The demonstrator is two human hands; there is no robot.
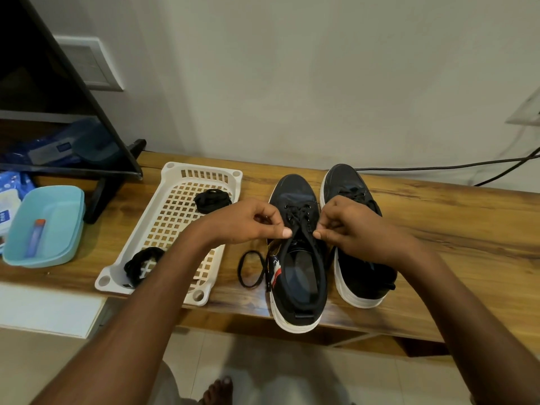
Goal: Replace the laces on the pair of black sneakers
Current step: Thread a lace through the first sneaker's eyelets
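We had left hand (248, 222) and right hand (347, 226) each pinching the lace (301, 220) over the left sneaker (295, 276) on the worktop (438, 229).

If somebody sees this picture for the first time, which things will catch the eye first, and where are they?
First, the two hands at the centre: the left hand and right hand pinch the black lace over the left sneaker, beside the right sneaker on the wooden bench. Next, the white basket to their left, holding black lace bundles.
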